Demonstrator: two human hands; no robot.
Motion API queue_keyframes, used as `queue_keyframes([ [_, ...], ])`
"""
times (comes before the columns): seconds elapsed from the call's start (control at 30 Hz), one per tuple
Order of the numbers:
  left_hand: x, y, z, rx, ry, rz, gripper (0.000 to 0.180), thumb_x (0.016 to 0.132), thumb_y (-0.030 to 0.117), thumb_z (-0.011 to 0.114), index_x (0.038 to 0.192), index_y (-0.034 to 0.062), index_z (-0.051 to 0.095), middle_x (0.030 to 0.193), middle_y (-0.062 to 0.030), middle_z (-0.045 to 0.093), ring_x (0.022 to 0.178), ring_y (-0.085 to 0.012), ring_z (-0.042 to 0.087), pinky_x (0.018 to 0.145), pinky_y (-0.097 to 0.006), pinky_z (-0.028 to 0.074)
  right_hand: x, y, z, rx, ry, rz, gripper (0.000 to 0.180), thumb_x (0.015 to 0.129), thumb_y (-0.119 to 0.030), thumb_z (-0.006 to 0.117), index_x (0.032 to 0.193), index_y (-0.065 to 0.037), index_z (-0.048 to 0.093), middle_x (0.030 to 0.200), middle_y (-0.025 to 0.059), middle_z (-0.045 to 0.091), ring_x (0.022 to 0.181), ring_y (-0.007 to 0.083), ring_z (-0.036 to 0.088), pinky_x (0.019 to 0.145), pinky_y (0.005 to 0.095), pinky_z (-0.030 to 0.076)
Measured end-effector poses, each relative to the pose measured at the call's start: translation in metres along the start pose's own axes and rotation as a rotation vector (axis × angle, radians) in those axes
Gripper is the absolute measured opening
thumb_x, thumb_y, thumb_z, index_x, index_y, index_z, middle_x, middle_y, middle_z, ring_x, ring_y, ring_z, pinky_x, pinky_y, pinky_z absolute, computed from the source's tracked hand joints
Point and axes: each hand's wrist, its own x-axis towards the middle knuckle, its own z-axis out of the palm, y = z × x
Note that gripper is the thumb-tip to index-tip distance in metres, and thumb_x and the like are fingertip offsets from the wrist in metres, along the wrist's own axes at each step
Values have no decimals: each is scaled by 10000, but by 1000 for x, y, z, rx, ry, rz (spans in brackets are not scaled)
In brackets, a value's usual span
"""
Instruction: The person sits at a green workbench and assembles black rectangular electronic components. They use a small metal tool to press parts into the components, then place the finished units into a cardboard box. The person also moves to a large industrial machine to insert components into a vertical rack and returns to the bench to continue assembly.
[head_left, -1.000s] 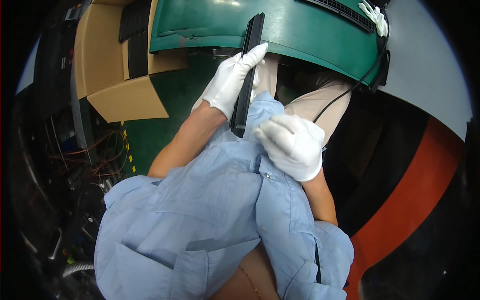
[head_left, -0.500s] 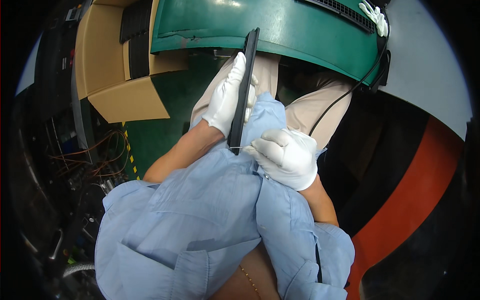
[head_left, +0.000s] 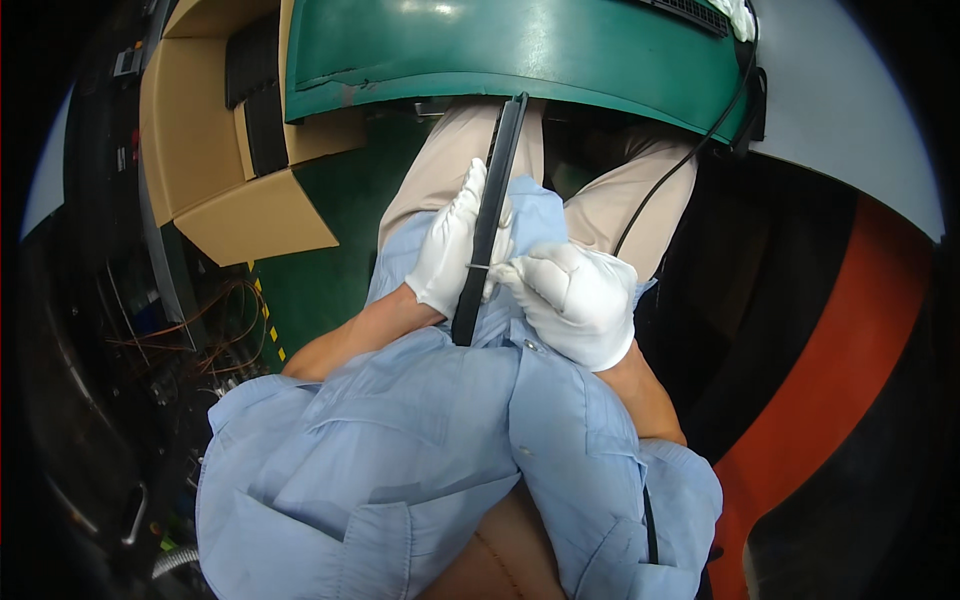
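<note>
Ahead of me, on the far side, I have a green-topped table point(head_left: 520, 50), its surface marked by a dark split toward the near left. At its far right lies a black slotted strip point(head_left: 692, 14) — just beside that I see part of a white glove point(head_left: 740, 18). Below left, my green floor point(head_left: 345, 200) carries yellow-and-black tape point(head_left: 266, 310).

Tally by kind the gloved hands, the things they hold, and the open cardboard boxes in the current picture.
Left gloved hand and right gloved hand: 2
Long black strip: 1
Thin rod: 1
Open cardboard box: 1
Total: 5
</note>
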Motion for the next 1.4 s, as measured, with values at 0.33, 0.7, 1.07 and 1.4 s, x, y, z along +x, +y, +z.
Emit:
queue_keyframes([
  [0.33,7,-16,-12,-71,-122,-13,560,1046,637,324,792,173,505,526,42,411,371,-97,355,349,-229,281,24,14,-14,-132,86,17,219,770,-169,812,722,-114,606,678,28,560,538,207,579,481,324,445],
  [0.7,-11,-2,6,145,-47,-12,579,1056,621,294,770,158,492,502,5,402,351,-141,352,336,-275,304,52,35,-29,-163,190,29,151,766,-124,841,737,-84,699,690,48,621,534,208,594,494,304,462],
  [1.07,-11,3,13,230,-23,14,608,1056,623,277,717,142,432,483,2,337,342,-142,325,324,-278,288,69,53,-34,-223,213,37,173,783,-121,837,725,-59,686,684,66,628,536,217,606,497,311,475],
  [1.4,-10,8,19,248,-30,17,626,1050,641,262,716,139,431,470,-14,354,336,-144,318,322,-278,281,72,56,-34,-111,202,154,133,829,-138,816,835,-43,723,758,63,660,617,185,632,569,290,501],
])
